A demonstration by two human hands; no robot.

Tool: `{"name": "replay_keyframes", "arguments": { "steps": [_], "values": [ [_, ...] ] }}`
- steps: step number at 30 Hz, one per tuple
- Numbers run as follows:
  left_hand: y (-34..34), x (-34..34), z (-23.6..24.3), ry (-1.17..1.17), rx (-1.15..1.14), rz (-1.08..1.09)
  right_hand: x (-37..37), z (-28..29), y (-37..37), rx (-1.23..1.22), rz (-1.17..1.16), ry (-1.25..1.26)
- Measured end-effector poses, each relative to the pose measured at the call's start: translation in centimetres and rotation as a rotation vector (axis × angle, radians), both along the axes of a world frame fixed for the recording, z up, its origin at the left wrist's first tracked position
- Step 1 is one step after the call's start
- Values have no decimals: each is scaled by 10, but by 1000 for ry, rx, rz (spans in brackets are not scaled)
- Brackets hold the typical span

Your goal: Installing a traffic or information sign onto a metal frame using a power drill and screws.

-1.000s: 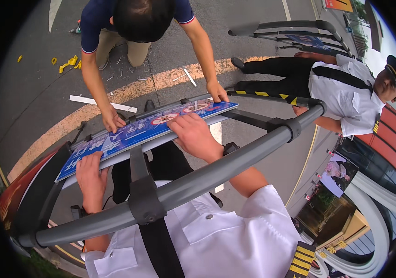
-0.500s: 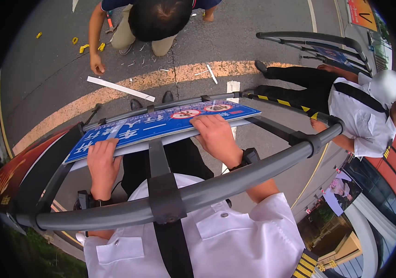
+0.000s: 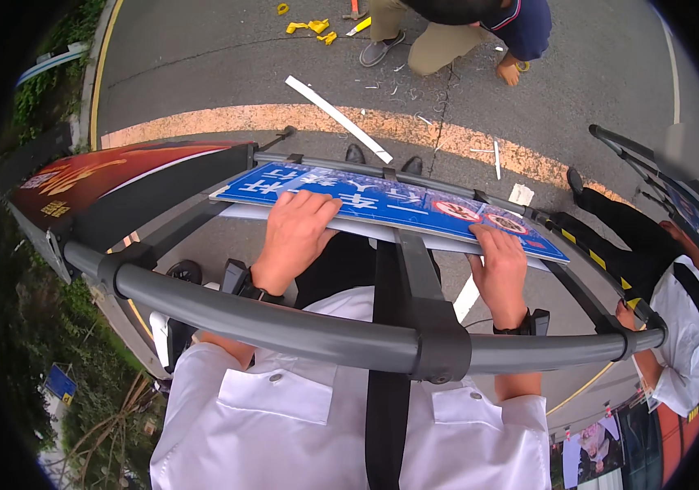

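A blue sign board with white characters and red-ringed symbols lies across the grey tubular frame in front of me. Beneath it, a white sheet shows along the near edge. My left hand grips that near edge left of the middle bar, fingers on top and thumb underneath. On the right part of the edge, my right hand is closed the same way, close to the red-ringed symbols. The near tube of the frame runs across above my forearms.
Another person crouches ahead on the road. Before them lie a white strip, yellow pieces, a yellow cutter and a red-handled hammer. On the right stands a person in a white shirt. A red panel adjoins the frame's left.
My view has turned, so the scene sits farther right and tilts differently. Both hands remain on the board's edge. The crouching person's arm near the white strip is out of view.
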State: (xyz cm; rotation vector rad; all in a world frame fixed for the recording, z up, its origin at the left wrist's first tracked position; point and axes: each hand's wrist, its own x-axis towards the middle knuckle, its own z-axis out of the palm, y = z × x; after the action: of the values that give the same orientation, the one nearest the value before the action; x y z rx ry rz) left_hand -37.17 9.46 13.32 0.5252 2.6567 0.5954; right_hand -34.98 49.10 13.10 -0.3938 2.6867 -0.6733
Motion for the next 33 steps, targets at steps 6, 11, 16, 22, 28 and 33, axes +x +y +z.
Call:
{"name": "replay_keyframes", "arguments": {
  "steps": [6,11,16,22,28,33],
  "values": [
    [0,-2,-2,21,5,5,-1,5,-1,-6,-26,-31],
    [0,-3,0,66,20,4,-3,6,-2,-9,-24,-25],
    [-1,-3,-1,33,-5,13,-2,2,-3,-11,-12,2],
    [-2,0,-3,56,12,2,5,-1,-1,-1,-7,29],
    [0,0,-6,78,53,14,7,-2,-2,25,-8,76],
    [0,4,-10,119,58,25,8,-8,0,9,-17,96]
  ]
}}
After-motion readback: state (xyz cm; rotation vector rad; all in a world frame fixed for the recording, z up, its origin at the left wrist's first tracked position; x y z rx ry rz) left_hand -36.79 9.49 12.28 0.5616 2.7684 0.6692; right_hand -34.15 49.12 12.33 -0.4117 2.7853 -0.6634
